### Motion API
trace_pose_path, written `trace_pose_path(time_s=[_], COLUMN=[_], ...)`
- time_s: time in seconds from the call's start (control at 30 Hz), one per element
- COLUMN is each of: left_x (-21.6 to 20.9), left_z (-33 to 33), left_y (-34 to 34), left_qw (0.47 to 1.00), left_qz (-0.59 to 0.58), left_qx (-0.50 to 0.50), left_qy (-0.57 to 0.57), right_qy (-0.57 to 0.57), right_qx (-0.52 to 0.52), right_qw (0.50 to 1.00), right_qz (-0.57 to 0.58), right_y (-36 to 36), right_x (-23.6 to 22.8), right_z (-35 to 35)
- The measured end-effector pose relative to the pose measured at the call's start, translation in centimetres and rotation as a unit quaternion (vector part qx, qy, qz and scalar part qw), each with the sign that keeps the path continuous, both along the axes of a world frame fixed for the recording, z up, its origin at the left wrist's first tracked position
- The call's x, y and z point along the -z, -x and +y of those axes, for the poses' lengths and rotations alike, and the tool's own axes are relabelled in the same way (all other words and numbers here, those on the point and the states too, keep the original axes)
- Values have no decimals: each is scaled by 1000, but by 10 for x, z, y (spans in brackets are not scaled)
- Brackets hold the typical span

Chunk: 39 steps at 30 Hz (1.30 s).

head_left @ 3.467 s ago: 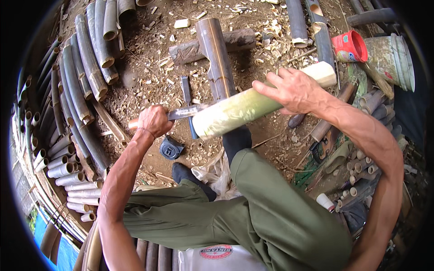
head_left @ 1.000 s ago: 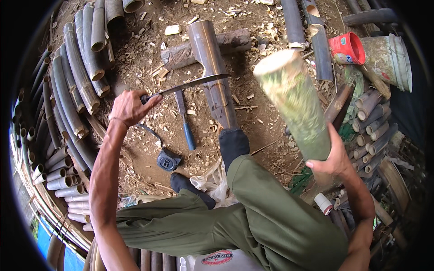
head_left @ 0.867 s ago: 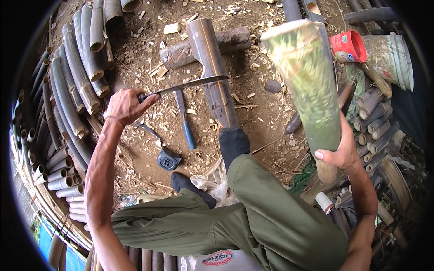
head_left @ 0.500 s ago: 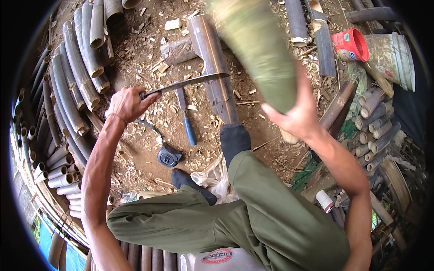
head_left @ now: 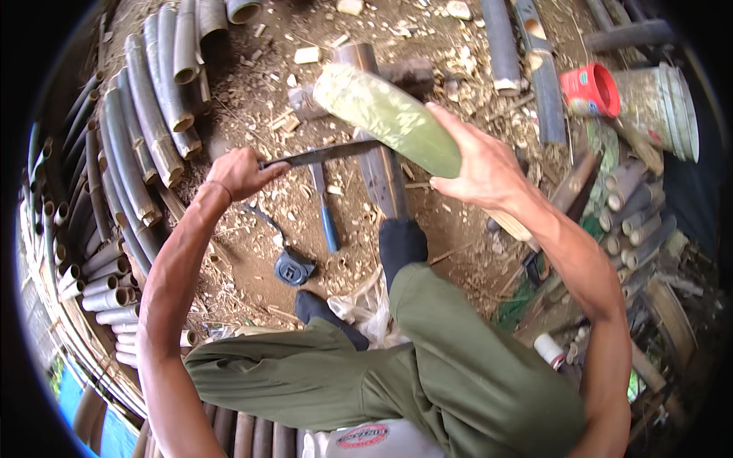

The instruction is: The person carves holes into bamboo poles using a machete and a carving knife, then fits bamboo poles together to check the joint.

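Note:
My left hand [head_left: 234, 175] grips the handle of a machete [head_left: 343, 150], its dark blade reaching right across a brown bamboo pole [head_left: 391, 195]. In my right hand [head_left: 485, 164] is a thick green club [head_left: 389, 118]. The club's pale, scuffed end points up and left, and its body overlaps the blade's tip and part of the pole, hiding whether they touch. A short log [head_left: 408, 75] lies crosswise under the pole's far part. My dark-socked foot [head_left: 403, 243] is against the pole's near end. Left of the pole lies a blue-handled chisel [head_left: 329, 229].
A tape measure [head_left: 294, 267] and a crumpled plastic bag [head_left: 366, 309] lie on the chip-strewn ground. Long bamboo poles [head_left: 153, 107] are stacked at left. On the right are a red tub [head_left: 592, 90], a dirty white bucket [head_left: 658, 107] and cut bamboo pieces [head_left: 641, 214].
The club, earlier blurred and raised at top right, has swung down and left to the machete blade. Both hands keep their holds. The whole view has shifted slightly.

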<state>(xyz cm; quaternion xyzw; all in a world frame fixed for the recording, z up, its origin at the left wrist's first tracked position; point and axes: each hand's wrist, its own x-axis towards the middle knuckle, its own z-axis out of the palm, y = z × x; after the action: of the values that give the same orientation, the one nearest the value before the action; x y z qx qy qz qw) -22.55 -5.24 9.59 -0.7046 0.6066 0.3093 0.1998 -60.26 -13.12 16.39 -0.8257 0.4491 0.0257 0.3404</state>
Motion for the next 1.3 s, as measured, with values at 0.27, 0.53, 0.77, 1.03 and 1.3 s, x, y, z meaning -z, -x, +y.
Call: trace_pose_path(time_s=[0.27, 0.53, 0.77, 1.03, 1.3], left_x=[5, 22, 11, 17, 26], left_z=[-6, 2, 17, 130, 107], left_y=[0, -11, -1, 46, 43], left_qw=[1000, 998, 998, 951, 973], left_qz=[0, 36, 23, 34, 1], left_qx=[4, 11, 24, 38, 2], left_qy=[-9, -51, 48, 306, 233], right_qy=[83, 137, -11, 28, 189], right_qx=[61, 54, -14, 91, -238], right_qw=[953, 940, 993, 959, 934], right_qz=[-285, -308, -116, -267, -187], right_y=[2, -11, 0, 34, 36], right_x=[8, -4, 4, -35, 0], right_z=[8, -3, 4, -16, 12])
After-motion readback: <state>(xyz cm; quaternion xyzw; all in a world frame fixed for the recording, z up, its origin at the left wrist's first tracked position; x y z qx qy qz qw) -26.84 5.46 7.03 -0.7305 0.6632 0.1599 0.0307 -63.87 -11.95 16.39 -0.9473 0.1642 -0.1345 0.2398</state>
